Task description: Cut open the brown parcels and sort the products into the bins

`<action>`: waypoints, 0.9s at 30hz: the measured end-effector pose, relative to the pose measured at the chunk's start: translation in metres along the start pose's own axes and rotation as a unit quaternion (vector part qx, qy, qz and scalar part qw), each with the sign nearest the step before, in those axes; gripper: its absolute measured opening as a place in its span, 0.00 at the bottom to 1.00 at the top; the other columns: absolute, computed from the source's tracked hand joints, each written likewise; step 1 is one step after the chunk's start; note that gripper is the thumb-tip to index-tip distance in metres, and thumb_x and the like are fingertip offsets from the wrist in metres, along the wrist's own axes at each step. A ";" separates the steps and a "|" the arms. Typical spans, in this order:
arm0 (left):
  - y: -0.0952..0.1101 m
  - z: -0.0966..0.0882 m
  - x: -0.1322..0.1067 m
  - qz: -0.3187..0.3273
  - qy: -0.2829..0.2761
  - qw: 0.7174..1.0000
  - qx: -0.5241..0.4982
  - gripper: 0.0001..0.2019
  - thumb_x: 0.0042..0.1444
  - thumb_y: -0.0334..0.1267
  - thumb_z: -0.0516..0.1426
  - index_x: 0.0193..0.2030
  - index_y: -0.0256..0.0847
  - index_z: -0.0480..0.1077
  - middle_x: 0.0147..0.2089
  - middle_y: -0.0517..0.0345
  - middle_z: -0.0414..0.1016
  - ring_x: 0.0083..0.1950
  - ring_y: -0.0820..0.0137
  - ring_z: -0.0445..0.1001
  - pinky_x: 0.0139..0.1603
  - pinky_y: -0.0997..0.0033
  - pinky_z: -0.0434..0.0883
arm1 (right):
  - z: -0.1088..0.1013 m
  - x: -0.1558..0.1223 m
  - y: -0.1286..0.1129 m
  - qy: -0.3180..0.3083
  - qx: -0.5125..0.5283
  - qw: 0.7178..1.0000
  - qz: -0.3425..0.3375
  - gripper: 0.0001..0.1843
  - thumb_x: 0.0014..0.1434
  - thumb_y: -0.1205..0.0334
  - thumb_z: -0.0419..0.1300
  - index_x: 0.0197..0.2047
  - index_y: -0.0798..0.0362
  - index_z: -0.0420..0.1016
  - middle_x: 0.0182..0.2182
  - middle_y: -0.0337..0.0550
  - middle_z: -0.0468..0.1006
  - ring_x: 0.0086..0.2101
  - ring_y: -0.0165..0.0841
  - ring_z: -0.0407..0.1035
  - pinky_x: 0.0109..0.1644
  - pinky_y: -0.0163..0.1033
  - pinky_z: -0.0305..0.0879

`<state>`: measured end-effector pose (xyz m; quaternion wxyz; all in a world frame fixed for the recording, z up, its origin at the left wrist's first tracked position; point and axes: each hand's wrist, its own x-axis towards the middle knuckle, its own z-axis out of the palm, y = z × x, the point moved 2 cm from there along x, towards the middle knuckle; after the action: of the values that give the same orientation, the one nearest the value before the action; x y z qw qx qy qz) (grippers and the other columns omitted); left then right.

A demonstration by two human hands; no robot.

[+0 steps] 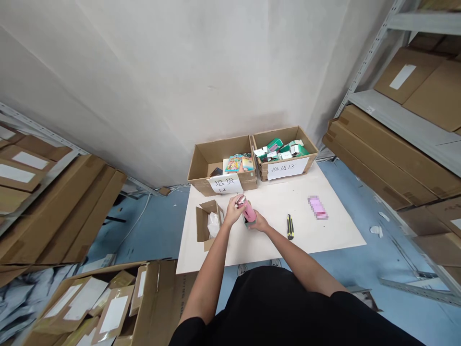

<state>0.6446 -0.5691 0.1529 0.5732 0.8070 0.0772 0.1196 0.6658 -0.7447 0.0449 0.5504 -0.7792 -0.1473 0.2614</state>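
Both my hands meet over the white table (309,235). They hold a pink bottle-shaped item (248,211) with a silvery top. My left hand (233,210) is wrapped round its upper end near the cap. Gripping its lower end is my right hand (258,223), where something dark shows beneath it. A small open cardboard box (207,223) with white packing inside lies just left of my left hand.
A yellow-and-black utility knife (290,227) and a pink flat item (317,207) lie to the right. Two labelled open cartons stand at the far edge: the left carton (223,166) with colourful items, the right carton (284,151) with green and white boxes. Shelves of cartons flank both sides.
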 end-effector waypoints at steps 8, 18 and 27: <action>-0.017 -0.016 -0.019 0.020 -0.040 0.998 0.042 0.26 0.57 0.35 0.63 0.64 0.49 0.74 0.58 0.51 0.67 0.59 0.64 0.72 0.57 0.63 0.75 | 0.024 0.013 0.043 0.054 0.041 0.998 0.018 0.43 0.38 0.58 0.75 0.59 0.42 0.70 0.57 0.44 0.79 0.54 0.48 0.75 0.59 0.55 0.71; -0.048 0.009 -0.030 0.025 -0.072 0.969 0.237 0.25 0.53 0.33 0.68 0.59 0.50 0.77 0.54 0.52 0.71 0.57 0.59 0.73 0.59 0.59 0.75 | 0.030 0.018 0.056 0.083 0.052 0.994 -0.044 0.38 0.39 0.55 0.74 0.56 0.45 0.71 0.56 0.45 0.79 0.55 0.48 0.75 0.63 0.57 0.70; -0.129 0.013 -0.052 -0.129 0.013 0.986 0.102 0.22 0.65 0.48 0.59 0.63 0.45 0.73 0.67 0.43 0.70 0.73 0.51 0.63 0.74 0.46 0.60 | 0.025 0.007 0.061 0.111 0.017 0.992 0.055 0.44 0.40 0.63 0.75 0.62 0.44 0.71 0.55 0.48 0.79 0.49 0.47 0.78 0.57 0.55 0.73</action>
<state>0.6001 -0.5515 0.0216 0.4979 0.8427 0.1997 0.0466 0.6532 -0.7429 -0.0207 0.5613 -0.8007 -0.0380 0.2059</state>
